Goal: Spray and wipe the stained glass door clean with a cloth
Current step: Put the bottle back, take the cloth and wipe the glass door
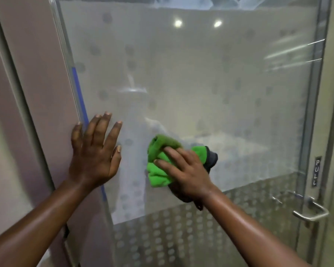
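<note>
Right hand [187,170] is pressing the bunched green cloth [158,166] flat against the glass door [201,83], while the left hand [94,151] is lying open-palmed just left of the cloth.

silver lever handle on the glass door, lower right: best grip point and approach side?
Grip the straight horizontal bar of the silver lever handle, near its free end at the left. Come from the front and above, fingers wrapping over the bar: it stands off the frosted glass door on a bent neck, leaving a gap behind. The right hand, nearest it, presses the green cloth.
</note>
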`<state>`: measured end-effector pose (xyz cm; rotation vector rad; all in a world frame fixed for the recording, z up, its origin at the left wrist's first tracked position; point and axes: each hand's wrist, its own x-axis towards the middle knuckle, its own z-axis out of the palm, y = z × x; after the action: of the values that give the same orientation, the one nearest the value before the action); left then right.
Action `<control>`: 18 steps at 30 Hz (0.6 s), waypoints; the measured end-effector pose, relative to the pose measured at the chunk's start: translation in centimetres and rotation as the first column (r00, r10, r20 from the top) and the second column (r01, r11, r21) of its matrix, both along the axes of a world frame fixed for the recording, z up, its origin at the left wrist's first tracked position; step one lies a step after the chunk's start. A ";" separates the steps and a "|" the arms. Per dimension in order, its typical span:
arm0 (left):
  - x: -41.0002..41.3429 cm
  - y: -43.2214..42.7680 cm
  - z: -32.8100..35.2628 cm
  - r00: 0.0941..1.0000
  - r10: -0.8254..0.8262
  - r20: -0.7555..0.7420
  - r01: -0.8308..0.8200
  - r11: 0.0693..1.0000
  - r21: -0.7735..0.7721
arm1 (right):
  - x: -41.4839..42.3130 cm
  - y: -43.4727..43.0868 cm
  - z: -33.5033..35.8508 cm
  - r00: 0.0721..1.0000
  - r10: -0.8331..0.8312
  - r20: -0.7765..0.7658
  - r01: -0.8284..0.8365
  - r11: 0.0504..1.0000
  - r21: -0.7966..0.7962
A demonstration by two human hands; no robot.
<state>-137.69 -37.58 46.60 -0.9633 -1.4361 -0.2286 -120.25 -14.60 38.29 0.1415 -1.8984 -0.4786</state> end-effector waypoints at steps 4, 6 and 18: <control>-0.2 0.1 0.0 1.000 0.006 -0.027 -0.006 1.000 -0.002 | 3.4 7.4 8.2 0.984 -0.064 -0.168 0.062 0.998 -0.018; -0.4 0.2 -0.1 0.999 0.011 -0.040 -0.011 1.000 -0.001 | 5.0 9.7 14.2 0.951 -0.115 -0.287 0.069 0.984 -0.166; 0.6 0.4 0.1 0.998 0.046 -0.034 -0.045 0.999 0.029 | -2.7 -4.6 13.3 0.988 0.018 -0.151 -0.035 0.993 -0.114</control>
<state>-137.08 -37.20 46.74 -0.9064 -1.4178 -0.1975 -122.90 -19.17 51.57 0.0520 -1.7696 -0.3492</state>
